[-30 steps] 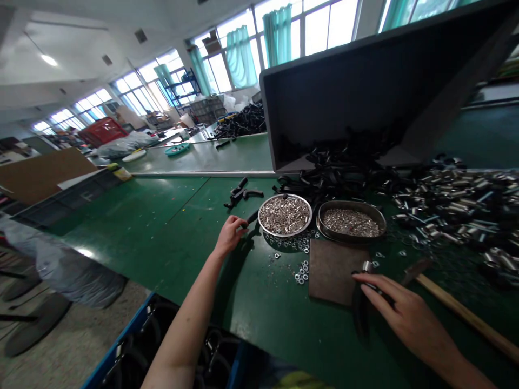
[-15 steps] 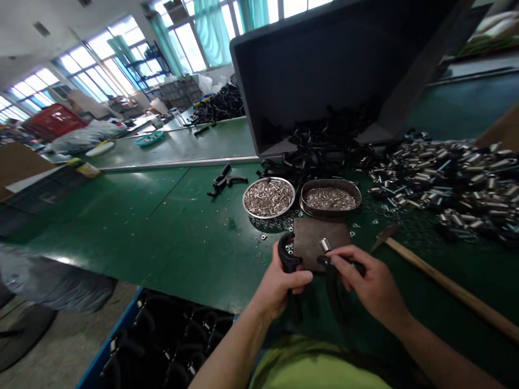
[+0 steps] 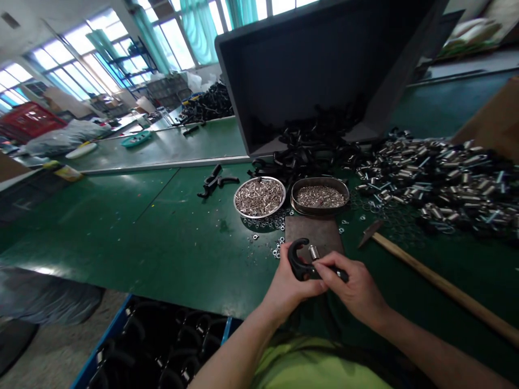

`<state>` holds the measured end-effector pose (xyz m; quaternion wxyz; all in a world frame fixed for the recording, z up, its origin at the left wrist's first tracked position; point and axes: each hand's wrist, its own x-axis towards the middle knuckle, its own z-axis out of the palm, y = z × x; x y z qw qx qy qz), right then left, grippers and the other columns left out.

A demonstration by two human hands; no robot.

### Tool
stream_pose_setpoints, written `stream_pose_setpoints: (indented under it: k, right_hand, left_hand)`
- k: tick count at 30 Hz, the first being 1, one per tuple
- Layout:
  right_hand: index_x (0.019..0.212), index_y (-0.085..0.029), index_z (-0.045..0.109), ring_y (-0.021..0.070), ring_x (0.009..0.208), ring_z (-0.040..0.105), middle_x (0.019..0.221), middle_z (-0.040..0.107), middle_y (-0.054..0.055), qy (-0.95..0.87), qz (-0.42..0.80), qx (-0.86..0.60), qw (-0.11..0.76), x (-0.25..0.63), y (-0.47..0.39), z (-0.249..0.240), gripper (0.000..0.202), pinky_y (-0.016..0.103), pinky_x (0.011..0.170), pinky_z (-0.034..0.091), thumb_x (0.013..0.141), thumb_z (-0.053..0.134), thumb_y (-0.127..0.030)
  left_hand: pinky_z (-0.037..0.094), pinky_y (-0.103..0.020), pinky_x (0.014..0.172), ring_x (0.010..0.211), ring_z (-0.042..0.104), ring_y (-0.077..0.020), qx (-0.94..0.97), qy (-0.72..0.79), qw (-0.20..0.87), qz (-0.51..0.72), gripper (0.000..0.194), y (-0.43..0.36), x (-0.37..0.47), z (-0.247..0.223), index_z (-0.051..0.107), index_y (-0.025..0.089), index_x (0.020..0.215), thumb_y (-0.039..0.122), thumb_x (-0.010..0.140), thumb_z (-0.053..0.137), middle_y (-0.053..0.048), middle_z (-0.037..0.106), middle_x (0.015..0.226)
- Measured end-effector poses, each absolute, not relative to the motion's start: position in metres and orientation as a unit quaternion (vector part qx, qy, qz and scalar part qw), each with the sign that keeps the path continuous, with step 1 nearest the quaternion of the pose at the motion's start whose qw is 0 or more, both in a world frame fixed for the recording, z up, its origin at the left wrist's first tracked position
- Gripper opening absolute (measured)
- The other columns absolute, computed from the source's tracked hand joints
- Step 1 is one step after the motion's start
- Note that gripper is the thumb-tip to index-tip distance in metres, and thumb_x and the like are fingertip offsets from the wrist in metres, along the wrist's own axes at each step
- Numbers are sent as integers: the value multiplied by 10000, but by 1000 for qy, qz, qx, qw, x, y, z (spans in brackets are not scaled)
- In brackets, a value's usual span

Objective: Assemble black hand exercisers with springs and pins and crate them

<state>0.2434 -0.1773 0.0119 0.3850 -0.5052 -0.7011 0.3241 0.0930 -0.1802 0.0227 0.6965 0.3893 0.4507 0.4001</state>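
My left hand (image 3: 287, 286) is closed around a black curved, hook-shaped piece (image 3: 295, 262), its open side facing right. Pinched in my right hand (image 3: 354, 281) is a black handle-like part (image 3: 341, 274); a ribbed silver cylinder (image 3: 313, 252) stands up beside its fingertips. The two black pieces meet or overlap between my hands, but my fingers hide the exact contact. Both hands are just over the near edge of a flat metal plate (image 3: 298, 229) on the green table.
Behind the plate stand a round dish (image 3: 235, 208) of small metal pins and an oval tin (image 3: 295, 205) of tiny metal pieces. A hammer (image 3: 430, 275) lies right, below piled silver-and-black parts (image 3: 454, 178). A large dark bin (image 3: 233, 92) rises behind; a blue crate (image 3: 119, 319) sits low left.
My hands have come closer together, bringing the hook-shaped piece up against the part in my right hand. The whole view has shifted slightly, so the table things appear farther left.
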Motion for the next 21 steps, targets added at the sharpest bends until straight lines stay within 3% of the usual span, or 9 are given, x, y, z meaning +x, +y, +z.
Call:
stream_pose_setpoints:
  k: [4,8,10,12,15,17,21]
  right_hand:
    - [941,-213,624,151,783,651,851,692,25,-756,323,-449,349,257,-174,10,161,238,683,480,890,504,-309]
    - [967,-217,589,190,825,639,872,672,60,-760,281,-451,375,268,-177,7,191,298,730,472,868,513,-361]
    - [916,-215,555,176,684,621,732,638,36,-691,356,-517,357,268,-176,3,263,288,629,465,887,445,-453]
    - [933,-207,521,150,519,552,584,557,-10,-602,502,-545,298,264,-172,-1,417,262,498,423,899,322,-571]
    - [976,-180,522,145,569,551,670,577,6,-542,651,-477,235,257,-160,-3,552,249,488,424,862,293,-669]
    - [916,-166,547,161,708,570,808,603,35,-572,646,-448,234,251,-153,-2,492,260,576,448,843,412,-633]
    - [778,-183,511,171,737,550,758,582,20,-632,511,-507,287,239,-151,3,303,283,651,427,861,473,-472]
  left_hand:
    - [278,-139,360,405,380,-29,383,465,726,333,781,-172,89,18,309,253,1195,289,570,777,86,500,692]
    - [252,-137,368,404,358,-28,369,463,738,323,792,-168,86,15,293,275,1268,300,618,745,88,483,678]
    - [364,-173,439,481,447,-53,435,484,676,347,838,-167,83,15,286,285,1312,266,615,752,50,547,779]
    - [473,-241,607,648,556,-108,526,497,583,369,890,-167,80,17,276,284,1359,222,612,756,7,594,912]
    - [488,-307,792,860,600,-176,607,470,537,350,917,-165,76,20,271,272,1397,194,621,752,-17,608,1024]
    - [482,-316,833,925,600,-192,619,457,545,333,891,-165,75,18,317,270,1379,196,612,763,-22,600,1089]
    - [450,-339,925,1017,581,-202,572,484,543,380,833,-171,79,6,355,261,1339,215,620,774,-28,581,1167]
